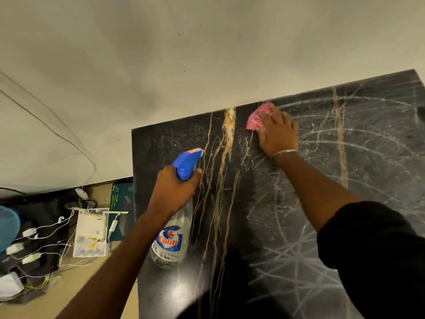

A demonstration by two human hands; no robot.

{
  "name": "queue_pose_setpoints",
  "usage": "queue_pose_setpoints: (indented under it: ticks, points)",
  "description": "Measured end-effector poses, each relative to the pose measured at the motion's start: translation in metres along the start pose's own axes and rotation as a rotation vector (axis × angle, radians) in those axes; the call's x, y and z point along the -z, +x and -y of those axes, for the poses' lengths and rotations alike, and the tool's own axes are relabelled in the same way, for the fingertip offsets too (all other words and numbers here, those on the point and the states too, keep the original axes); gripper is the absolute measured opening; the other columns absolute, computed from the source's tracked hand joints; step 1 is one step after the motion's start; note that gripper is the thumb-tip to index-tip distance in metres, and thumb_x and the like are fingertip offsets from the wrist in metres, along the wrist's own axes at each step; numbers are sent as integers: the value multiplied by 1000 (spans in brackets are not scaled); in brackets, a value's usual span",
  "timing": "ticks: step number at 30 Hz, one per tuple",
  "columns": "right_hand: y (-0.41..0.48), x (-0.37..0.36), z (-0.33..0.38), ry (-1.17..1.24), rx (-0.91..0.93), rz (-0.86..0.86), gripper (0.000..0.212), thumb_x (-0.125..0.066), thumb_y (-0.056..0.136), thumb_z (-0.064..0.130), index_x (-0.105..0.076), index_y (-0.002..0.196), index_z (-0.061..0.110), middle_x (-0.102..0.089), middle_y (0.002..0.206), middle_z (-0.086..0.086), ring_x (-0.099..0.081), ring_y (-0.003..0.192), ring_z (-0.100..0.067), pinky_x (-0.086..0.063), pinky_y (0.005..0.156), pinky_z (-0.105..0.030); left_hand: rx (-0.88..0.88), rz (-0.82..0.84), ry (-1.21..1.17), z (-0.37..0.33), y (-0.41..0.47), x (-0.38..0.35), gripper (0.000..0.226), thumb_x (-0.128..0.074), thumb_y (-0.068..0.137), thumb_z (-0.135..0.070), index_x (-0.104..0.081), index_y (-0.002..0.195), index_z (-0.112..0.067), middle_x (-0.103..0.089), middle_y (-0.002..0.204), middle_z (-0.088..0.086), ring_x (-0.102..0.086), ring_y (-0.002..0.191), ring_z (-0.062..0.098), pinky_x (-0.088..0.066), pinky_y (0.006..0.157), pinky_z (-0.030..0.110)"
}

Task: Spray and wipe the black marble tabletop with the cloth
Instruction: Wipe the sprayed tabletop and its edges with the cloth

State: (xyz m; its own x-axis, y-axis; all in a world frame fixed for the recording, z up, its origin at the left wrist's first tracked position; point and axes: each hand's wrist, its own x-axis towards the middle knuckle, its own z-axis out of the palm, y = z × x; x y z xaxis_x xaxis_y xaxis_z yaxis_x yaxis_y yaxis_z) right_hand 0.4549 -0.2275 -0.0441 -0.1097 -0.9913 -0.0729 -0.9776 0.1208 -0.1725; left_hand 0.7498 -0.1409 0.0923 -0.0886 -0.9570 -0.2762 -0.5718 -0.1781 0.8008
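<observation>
- Black marble bench [372, 162] against pale wall [207, 54], smeared with white arcs.
- Left hand [174, 192] gripping spray bottle [171, 240] at its blue head, above bench's left side.
- Right hand [278, 132] spread flat, pressing pink cloth [256, 119] near far edge.

Tabletop [368, 157]: black marble, polished and glossy, gold veins, dulled by whitish smear streaks. Cloth [256, 119]: pink soft fabric, crumpled. Bottle [174, 240]: clear plastic, glossy printed label; trigger head [187, 161] smooth blue plastic. Bangle [285, 152]: thin shiny metal. Wall [161, 54]: matt off-white. Sleeve [379, 249]: matt black fabric.
</observation>
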Motion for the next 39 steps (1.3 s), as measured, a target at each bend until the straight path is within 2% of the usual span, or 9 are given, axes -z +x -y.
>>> queue_pose_setpoints:
  ticks: [6, 12, 16, 18, 21, 26, 31, 35, 39]
  points:
    - [-24, 3, 19, 14, -278, 27, 55, -39, 98, 37, -28, 151, 26, -18, 160, -15, -22, 141, -44, -26, 108, -59, 3, 4, -38, -3, -18, -4, 9, -63, 91, -19, -59, 85, -13, -62, 67, 17, -62, 60, 26, -53, 56, 20]
    - [-88, -19, 103, 56, 92, 68, 52, -44, 95, 41, -40, 145, 28, -31, 155, -13, -35, 133, -38, -34, 100, -53, 14, -3, -25, -4, -32, -17, 8, -64, 89, -18, -59, 83, -14, -62, 67, 14, -61, 59, 23, -55, 61, 31]
    - [-93, -18, 76, 8, 280, 74, 51, -47, 94, 41, -42, 143, 31, -33, 155, -7, -37, 132, -33, -38, 99, -51, 0, 0, -38, -6, -39, -19, 9, -64, 90, -18, -58, 83, -19, -61, 66, 7, -60, 59, 16, -55, 61, 27]
    - [-90, -12, 46, -8, 190, 47, 51, -49, 94, 39, -42, 144, 31, -31, 156, -6, -37, 132, -34, -38, 98, -51, -27, -15, -45, -8, -44, -18, 11, -63, 90, -17, -58, 82, -21, -59, 64, 2, -58, 57, 7, -52, 59, 17]
    - [-88, -4, 9, 21, -44, 37, 52, -47, 96, 37, -39, 147, 29, -26, 159, -7, -31, 137, -37, -31, 104, -54, -31, -26, -55, -8, -54, -15, 11, -63, 90, -17, -57, 81, -21, -58, 62, 1, -57, 54, 6, -52, 57, 15]
    - [-103, 2, 45, 38, -246, 60, 57, -46, 96, 33, -29, 150, 28, -17, 160, -13, -23, 140, -41, -28, 106, -56, -14, -41, -50, -2, -71, -14, 8, -63, 90, -16, -59, 83, -14, -58, 62, 1, -57, 54, 5, -51, 57, 14]
    - [-150, -15, 112, 91, 89, 113, 60, -51, 92, 34, -31, 148, 30, -20, 159, -13, -26, 137, -39, -32, 102, -55, -12, -52, -43, -2, -83, -19, 11, -64, 90, -13, -59, 80, -14, -57, 60, 0, -56, 52, 3, -48, 55, 11]
    - [-154, -23, 103, 34, 320, 127, 53, -47, 95, 40, -36, 146, 32, -26, 158, -8, -33, 135, -36, -34, 100, -52, -13, -60, -32, -2, -87, -21, 13, -64, 89, -14, -58, 78, -18, -58, 60, 3, -56, 52, 5, -50, 55, 14]
    - [-142, -15, 36, -20, 206, 68, 51, -48, 96, 42, -38, 145, 32, -29, 157, -6, -35, 132, -36, -36, 98, -51, -7, -70, -49, 1, -90, -21, 8, -64, 90, -16, -59, 84, -13, -62, 67, 11, -61, 60, 19, -53, 61, 21]
